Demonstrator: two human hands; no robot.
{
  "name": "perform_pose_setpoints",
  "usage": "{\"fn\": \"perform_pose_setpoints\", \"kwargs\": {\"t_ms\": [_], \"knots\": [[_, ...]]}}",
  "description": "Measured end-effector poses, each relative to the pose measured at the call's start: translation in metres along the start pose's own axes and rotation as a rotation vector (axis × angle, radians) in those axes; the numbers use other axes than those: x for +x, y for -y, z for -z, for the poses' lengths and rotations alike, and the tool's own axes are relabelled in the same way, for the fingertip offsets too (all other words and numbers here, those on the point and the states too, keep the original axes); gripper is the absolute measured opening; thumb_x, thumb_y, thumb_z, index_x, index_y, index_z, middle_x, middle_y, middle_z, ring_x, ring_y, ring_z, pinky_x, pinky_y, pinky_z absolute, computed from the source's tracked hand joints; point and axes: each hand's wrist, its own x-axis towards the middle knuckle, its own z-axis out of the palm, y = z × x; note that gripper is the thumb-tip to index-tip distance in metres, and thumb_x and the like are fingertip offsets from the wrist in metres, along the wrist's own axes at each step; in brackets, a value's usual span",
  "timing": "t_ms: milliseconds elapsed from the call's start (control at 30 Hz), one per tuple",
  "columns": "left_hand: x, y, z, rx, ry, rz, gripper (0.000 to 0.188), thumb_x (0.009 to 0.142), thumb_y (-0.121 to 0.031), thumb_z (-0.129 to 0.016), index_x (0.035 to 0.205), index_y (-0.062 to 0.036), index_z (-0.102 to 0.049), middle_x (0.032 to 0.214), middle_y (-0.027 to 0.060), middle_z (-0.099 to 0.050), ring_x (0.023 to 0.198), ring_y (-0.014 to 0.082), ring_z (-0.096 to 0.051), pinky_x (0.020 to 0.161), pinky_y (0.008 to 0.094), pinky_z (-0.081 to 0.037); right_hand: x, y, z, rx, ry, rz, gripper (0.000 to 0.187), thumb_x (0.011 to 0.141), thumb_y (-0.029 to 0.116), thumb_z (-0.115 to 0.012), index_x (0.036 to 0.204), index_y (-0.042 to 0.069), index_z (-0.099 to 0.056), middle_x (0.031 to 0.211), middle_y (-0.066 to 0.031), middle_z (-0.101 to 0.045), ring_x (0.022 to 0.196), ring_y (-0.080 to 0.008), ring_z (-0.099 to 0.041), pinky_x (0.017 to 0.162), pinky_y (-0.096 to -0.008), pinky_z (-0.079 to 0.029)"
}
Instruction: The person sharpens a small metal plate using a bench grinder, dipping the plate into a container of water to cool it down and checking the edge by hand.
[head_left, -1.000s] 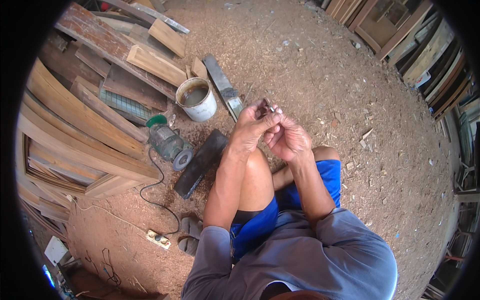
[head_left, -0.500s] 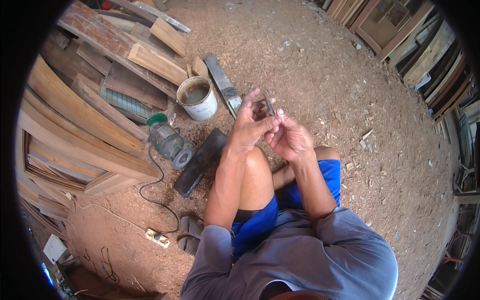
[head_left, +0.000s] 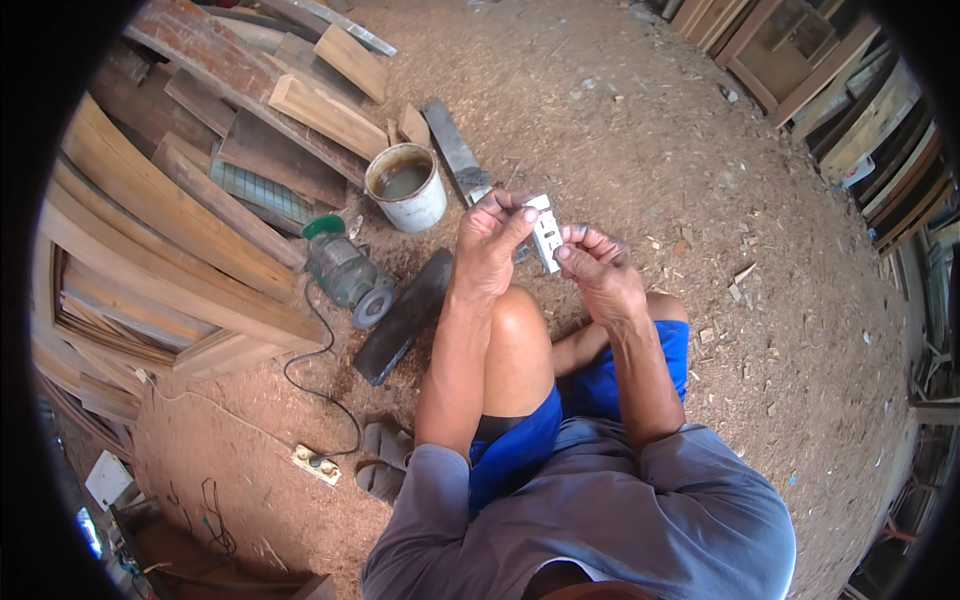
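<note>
In front of my knees I hold up a small, flat silver metal plate with slots (head_left: 546, 236), which looks like a planer blade. My left hand (head_left: 490, 245) pinches its upper left end between thumb and fingers. My right hand (head_left: 603, 268) grips the lower right edge, thumb on the near side. The plate's slotted face shows between the hands. Just beyond my left hand lies a long flat bar or board (head_left: 452, 145) with a dark lump on it, partly hidden by that hand.
Left of my hands stands a white bucket (head_left: 420, 208) of murky liquid. Closer in are a green bench grinder (head_left: 345, 272), corded to a power strip (head_left: 316, 464), and a dark block (head_left: 403, 318). Stacked planks (head_left: 240, 85) and wooden frames (head_left: 190, 250) crowd the left; more timber (head_left: 860, 110) leans far right.
The plate has turned from nearly edge-on to show its slotted face. My right hand has shifted right and slightly down, away from my left fingers. The view has shifted slightly.
</note>
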Motion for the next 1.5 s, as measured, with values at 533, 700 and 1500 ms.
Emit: {"fn": "perform_pose_setpoints", "kwargs": {"t_ms": [533,700,1500], "knots": [[-0.005,-0.011,0.008,-0.31,0.253,0.202,0.044,0.082,-0.03,-0.075,0.111,-0.0003,-0.061,0.1,0.0071,-0.068,0.082,0.0154,-0.066,0.075,0.0304,-0.055,-0.007,0.002,0.001,0.322,0.184,-0.253,0.017,0.086,0.007,-0.069,0.102,0.003,-0.066,0.085,-0.0014,-0.066,0.067,-0.0095,-0.058,0.059,-0.022,-0.045],[-0.006,-0.011,0.011,-0.211,0.173,0.199,0.055,0.069,-0.035,-0.085,0.106,-0.0011,-0.061,0.094,0.005,-0.068,0.079,0.0122,-0.067,0.071,0.0266,-0.056,-0.007,0.001,-0.002,0.318,0.217,-0.283,0.018,0.085,0.008,-0.07,0.101,0.003,-0.064,0.083,-0.0026,-0.066,0.065,-0.0114,-0.058,0.061,-0.0244,-0.047],[-0.009,-0.015,0.004,-0.048,0.285,0.293,0.066,0.065,-0.036,-0.087,0.114,0.0016,-0.061,0.111,0.0089,-0.064,0.098,0.0197,-0.064,0.079,0.0332,-0.056,-0.006,0.007,-0.015,0.377,0.154,-0.258,0.01,0.088,0.008,-0.067,0.098,0.007,-0.064,0.078,0.0008,-0.062,0.064,-0.0096,-0.054,0.059,-0.0236,-0.045]]}}
